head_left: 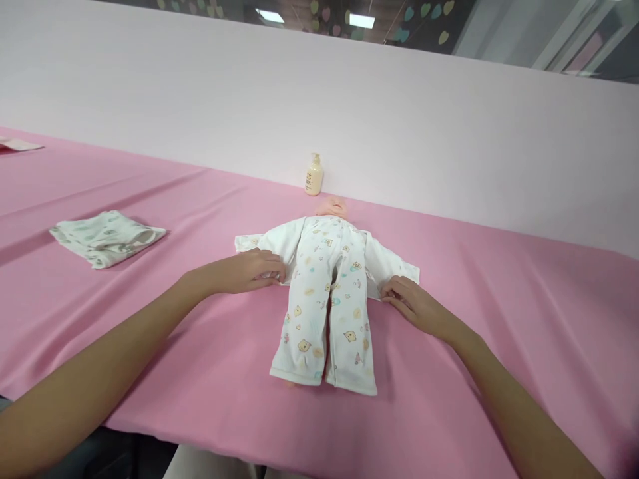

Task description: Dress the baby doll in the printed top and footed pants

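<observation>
Fingers, left hand point(252, 271): bunched, thumb and fingertips brought together; lower hem of white top point(285, 237) pinched on doll's left side as viewed.
Fingers, right hand point(417, 305): curled, thumb and fingertips together; opposite lower corner of same top pinched, on doll's right side as viewed.
Forearms: both bare, angled in from near side of doll, one to each flank.
White top: spread flat around doll's upper body; sleeves stretched outward to both sides, cuffs printed; lower edges held out past doll's waist.
Printed trousers point(307, 319): laid lengthwise along doll's body, from chest to legs; white, small bear faces and pastel motifs seen; legs slightly parted, hems toward near side; bit of doll's foot exposed under left hem.
Doll point(333, 207): placed on its back, between the hands; head pointed away, lower body toward near edge; upper head detail too small to be told.
Pump bottle point(313, 178): cream-coloured, upright, set just beyond doll's head, slightly left, close to wall.
Folded cloth point(107, 238): pale with greenish print, left well apart from doll, on its left side.
Pink table cover point(200, 379): spread under doll, wrinkled on both sides.
White wall point(200, 100): located behind doll and bottle; dark glass with heart shapes point(443, 37) seen above.
</observation>
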### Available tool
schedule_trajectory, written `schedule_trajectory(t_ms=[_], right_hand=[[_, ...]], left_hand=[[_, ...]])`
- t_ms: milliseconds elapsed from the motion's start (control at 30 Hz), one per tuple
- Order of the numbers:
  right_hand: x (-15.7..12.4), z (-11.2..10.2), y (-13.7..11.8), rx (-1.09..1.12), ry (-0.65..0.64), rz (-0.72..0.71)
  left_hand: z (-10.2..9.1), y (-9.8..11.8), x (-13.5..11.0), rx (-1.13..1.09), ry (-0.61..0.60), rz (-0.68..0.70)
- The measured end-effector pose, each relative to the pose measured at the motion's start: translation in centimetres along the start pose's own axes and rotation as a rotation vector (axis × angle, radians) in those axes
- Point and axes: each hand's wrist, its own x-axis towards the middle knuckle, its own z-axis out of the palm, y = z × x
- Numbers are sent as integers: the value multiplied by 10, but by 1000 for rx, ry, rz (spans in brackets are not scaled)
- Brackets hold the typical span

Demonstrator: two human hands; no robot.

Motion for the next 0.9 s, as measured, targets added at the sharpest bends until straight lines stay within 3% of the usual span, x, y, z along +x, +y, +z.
schedule_trajectory(t_ms=[167, 433, 667, 900], right_hand=[[-2, 1, -6, -34, 30, -8], [9, 34, -27, -17, 170, -15], [11, 51, -45, 51, 167, -2], [13, 55, -43, 48, 203, 60]], left_hand=[[13, 8, 8, 118, 101, -40], [54, 17, 26, 50, 253, -141], [51, 26, 23, -20, 202, -98], [50, 31, 25, -54, 164, -84]])
